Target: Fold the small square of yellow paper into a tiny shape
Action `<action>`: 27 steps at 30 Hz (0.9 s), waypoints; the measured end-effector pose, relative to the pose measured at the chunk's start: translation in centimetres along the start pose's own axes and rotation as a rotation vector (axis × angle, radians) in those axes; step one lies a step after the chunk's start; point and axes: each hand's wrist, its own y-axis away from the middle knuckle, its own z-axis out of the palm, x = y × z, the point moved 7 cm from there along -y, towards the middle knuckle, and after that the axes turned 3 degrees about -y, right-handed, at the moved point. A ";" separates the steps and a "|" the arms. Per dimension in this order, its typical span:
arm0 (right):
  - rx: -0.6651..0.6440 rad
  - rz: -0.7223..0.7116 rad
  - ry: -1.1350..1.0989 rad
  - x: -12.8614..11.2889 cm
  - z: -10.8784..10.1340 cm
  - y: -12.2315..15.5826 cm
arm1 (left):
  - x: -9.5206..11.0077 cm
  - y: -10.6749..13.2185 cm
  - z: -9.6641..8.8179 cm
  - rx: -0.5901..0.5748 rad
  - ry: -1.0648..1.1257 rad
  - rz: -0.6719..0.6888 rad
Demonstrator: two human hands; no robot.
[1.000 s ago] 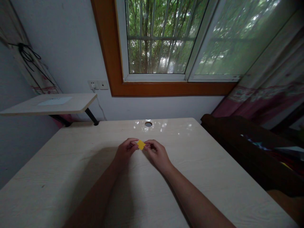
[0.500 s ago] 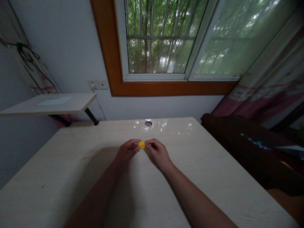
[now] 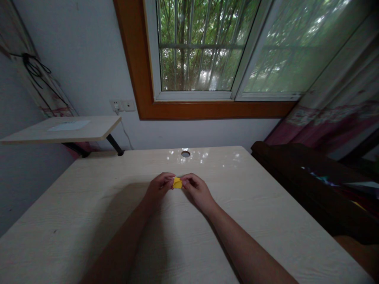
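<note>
A small piece of folded yellow paper (image 3: 177, 183) is held between my two hands over the middle of the desk (image 3: 251, 221). My left hand (image 3: 158, 187) pinches its left edge between thumb and fingers. On the opposite edge, the thumb and fingertips of my right hand (image 3: 198, 190) are closed as well. A dark crease or gap runs across the paper's face. Its edges lie partly hidden behind my fingertips.
A raised shelf (image 3: 109, 125) on black legs stands at the desk's back left, with a white sheet (image 3: 69, 125) on it. Near the back edge is a round cable hole (image 3: 185, 154). Dark wooden furniture (image 3: 284, 173) adjoins the right side, below a window.
The yellow paper has tilted between my fingers, so more of its face and a dark line across it show. Both hands have stayed nearly in place.
</note>
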 end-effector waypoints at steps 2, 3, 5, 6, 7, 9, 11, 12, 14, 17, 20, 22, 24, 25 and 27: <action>0.002 -0.002 0.000 0.0 0.0 0.0 | 0.2 -0.1 -0.1 0.001 -0.025 0.032; 0.003 -0.003 0.003 -0.1 0.0 0.0 | 0.3 -0.1 -0.1 -0.001 -0.046 0.052; 0.004 -0.007 0.013 -0.2 0.0 0.0 | 0.6 -0.2 0.0 -0.016 -0.100 0.094; 0.003 -0.009 0.020 -0.3 0.0 0.0 | 0.8 -0.2 0.0 -0.026 -0.127 0.114; 0.003 -0.008 0.025 -0.3 0.0 0.0 | 1.0 -0.2 0.1 -0.037 -0.147 0.133; 0.006 -0.001 0.031 -0.4 0.0 0.0 | 1.3 -0.2 0.1 -0.058 -0.162 0.165; 0.012 0.007 0.037 -0.3 0.0 0.0 | 1.6 -0.1 0.2 -0.079 -0.161 0.182; 0.017 0.009 0.039 -0.3 0.0 0.0 | 1.7 -0.1 0.2 -0.086 -0.162 0.186; 0.023 0.008 0.037 -0.2 0.0 0.0 | 1.8 -0.1 0.3 -0.086 -0.176 0.186; 0.019 0.003 0.031 -0.3 0.0 0.0 | 1.6 -0.1 0.3 -0.068 -0.195 0.146; 0.000 -0.001 0.036 -0.5 0.1 0.1 | 1.1 -0.2 0.2 -0.041 -0.168 0.070; -0.004 0.003 0.026 -0.6 0.2 0.1 | 0.6 -0.3 -0.1 -0.024 -0.124 0.013; -0.002 0.009 0.000 -0.7 0.3 0.2 | 0.0 -0.4 -0.3 -0.009 -0.071 -0.042; -0.002 0.012 -0.015 -0.7 0.3 0.2 | -0.3 -0.4 -0.4 -0.001 -0.046 -0.063; -0.011 0.014 -0.041 -0.7 0.5 0.2 | -0.6 -0.5 -0.6 0.015 -0.003 -0.088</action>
